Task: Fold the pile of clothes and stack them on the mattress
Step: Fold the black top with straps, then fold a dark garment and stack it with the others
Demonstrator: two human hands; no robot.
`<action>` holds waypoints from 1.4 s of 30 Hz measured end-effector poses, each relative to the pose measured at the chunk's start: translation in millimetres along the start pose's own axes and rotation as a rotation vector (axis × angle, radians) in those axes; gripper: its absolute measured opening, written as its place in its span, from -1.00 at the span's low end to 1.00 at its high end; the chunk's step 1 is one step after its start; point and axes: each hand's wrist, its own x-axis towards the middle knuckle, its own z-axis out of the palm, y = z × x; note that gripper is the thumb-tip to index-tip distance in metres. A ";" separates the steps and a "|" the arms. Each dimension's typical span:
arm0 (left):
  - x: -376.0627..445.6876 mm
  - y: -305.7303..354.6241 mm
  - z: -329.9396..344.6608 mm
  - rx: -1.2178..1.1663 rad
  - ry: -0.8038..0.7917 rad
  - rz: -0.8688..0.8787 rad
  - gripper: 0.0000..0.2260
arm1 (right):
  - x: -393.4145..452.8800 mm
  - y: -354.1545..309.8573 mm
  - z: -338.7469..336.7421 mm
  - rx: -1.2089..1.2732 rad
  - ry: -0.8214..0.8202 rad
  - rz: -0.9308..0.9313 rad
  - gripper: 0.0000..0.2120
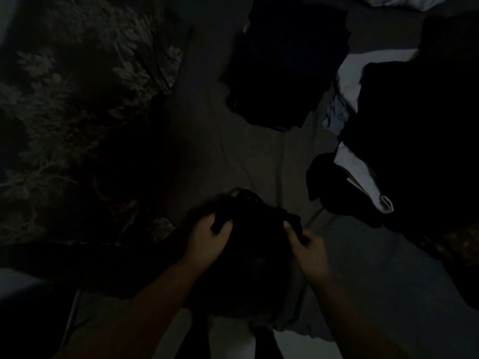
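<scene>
The scene is very dark. A black garment (255, 244) hangs bunched between my two hands at the near edge of the mattress (248, 156). My left hand (208, 238) grips its upper left edge, fingers curled round the cloth. My right hand (308, 246) pinches its upper right edge. A stack of folded dark clothes (287, 66) lies on the mattress farther back. At the right sits a pile of unfolded clothes (404, 136), mostly black with pale pieces showing.
A floral patterned blanket (77, 104) covers the left side. A small light blue cloth (335, 116) lies between the folded stack and the pile. Pale bedding (404, 1) shows at the top right. The grey sheet lies creased in the middle.
</scene>
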 end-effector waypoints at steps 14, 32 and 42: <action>34.5 4.8 22.0 0.076 -0.024 -0.261 -0.60 | 10.0 -26.1 22.9 0.228 -0.152 0.079 -0.36; 143.5 55.8 14.2 0.997 -0.217 0.280 -0.54 | 145.8 -67.1 79.6 0.181 -0.145 0.029 -0.46; 110.4 106.2 42.4 0.917 -0.416 0.044 -0.44 | 49.2 -4.9 -14.4 0.094 -0.001 0.211 -0.65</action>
